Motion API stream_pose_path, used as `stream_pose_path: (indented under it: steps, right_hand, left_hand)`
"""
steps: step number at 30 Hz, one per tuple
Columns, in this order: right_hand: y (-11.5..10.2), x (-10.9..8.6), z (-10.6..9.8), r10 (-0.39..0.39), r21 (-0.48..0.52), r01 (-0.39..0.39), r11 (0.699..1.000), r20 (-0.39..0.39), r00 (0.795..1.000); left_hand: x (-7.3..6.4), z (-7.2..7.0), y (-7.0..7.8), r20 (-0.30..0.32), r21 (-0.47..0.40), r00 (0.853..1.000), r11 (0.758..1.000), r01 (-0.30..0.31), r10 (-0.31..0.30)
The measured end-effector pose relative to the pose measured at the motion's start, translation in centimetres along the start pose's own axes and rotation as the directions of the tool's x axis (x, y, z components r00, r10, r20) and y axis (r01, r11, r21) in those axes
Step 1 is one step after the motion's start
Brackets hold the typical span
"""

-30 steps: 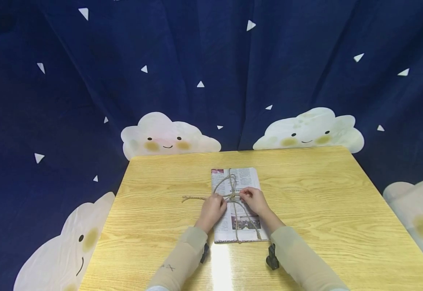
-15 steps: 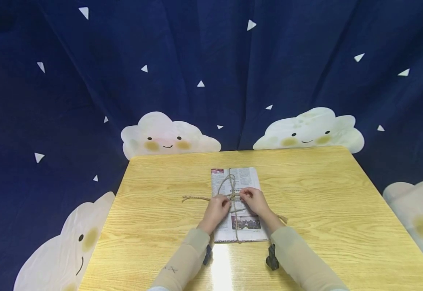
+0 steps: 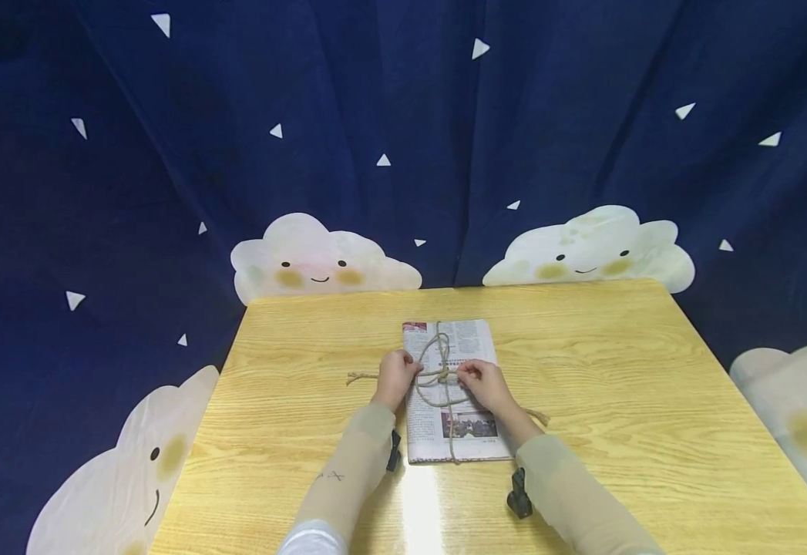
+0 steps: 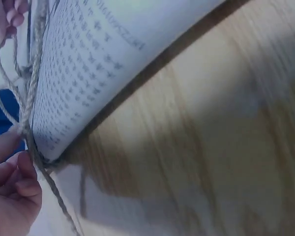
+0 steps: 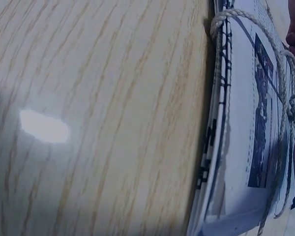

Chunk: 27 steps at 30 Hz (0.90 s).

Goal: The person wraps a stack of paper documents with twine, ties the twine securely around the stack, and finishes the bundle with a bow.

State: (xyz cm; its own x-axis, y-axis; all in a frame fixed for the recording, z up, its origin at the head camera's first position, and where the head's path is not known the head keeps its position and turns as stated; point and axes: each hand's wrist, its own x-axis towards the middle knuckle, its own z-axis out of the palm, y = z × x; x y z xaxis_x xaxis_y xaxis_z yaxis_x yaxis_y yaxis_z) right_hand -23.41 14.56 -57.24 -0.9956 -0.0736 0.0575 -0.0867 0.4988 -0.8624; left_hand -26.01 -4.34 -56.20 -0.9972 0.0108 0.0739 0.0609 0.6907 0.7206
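A folded newspaper bundle [image 3: 422, 441] lies on the wooden table, bound lengthwise and crosswise with twine [image 3: 452, 441]. Over its middle sits a knot [image 3: 443, 375] with loose loops around it. At the bundle's left edge my left hand [image 3: 395, 376] pinches twine between thumb and index finger; in the left wrist view a tail runs down past the left hand [image 4: 14, 196]. Just right of the knot, my right hand [image 3: 486, 384] pinches a small loop with its fingertips. One frayed twine end [image 3: 361, 376] points left, and another [image 3: 538, 417] pokes out beyond my right wrist.
The wooden table [image 3: 306, 347] extends on all sides of the bundle, with a bright glare patch at the front. A dark blue curtain [image 3: 348, 116] with cloud shapes hangs behind its far edge. Each wrist carries a small black device [image 3: 519, 493].
My left hand goes from near the knot out to the bundle's left edge, drawing a curve of twine leftward. The loose right end swings from the bundle's front to beyond my right wrist.
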Motion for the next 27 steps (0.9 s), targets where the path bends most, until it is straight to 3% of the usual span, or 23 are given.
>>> stream_pose_path:
  steps: [10, 15, 17, 19, 20, 24, 27]
  right_hand:
    - [-0.1, 0.1, -0.2, -0.039, 0.009, 0.039, 0.999, -0.018, 0.999]
    - [-0.3, 0.1, -0.2, -0.06, 0.0, 0.06, 0.998, -0.017, 0.998]
    - [-0.3, 0.1, -0.2, -0.062, 0.001, 0.062, 0.998, -0.015, 0.998]
    - [-0.4, 0.2, -0.2, -0.06, 0.004, 0.06, 0.998, -0.013, 0.998]
    - [-0.4, 0.2, -0.2, -0.058, 0.005, 0.058, 0.998, -0.011, 0.998]
    - [-0.5, 0.3, -0.3, -0.057, 0.005, 0.057, 0.998, -0.002, 0.998]
    - [-0.6, 0.3, -0.4, -0.054, 0.017, 0.054, 0.998, 0.003, 0.999]
  left_hand:
    - [-0.6, -0.5, 1.5, -0.018, 0.05, 0.999, 0.998, 0.036, -0.035]
    - [-1.0, -1.1, 1.4, 0.002, -0.08, 0.994, 0.991, 0.106, -0.106]
    - [-1.1, -1.3, 1.3, 0.041, -0.19, 0.987, 0.969, 0.158, -0.153]
    - [-1.3, -1.4, 1.1, 0.097, -0.319, 0.973, 0.92, 0.228, -0.208]
    - [-1.5, -1.4, 1.1, 0.128, -0.386, 0.963, 0.883, 0.268, -0.236]
    - [-2.4, -1.3, 0.9, 0.236, -0.592, 0.911, 0.694, 0.411, -0.339]
    - [-3.2, -0.7, 0.9, 0.255, -0.685, 0.89, 0.578, 0.442, -0.379]
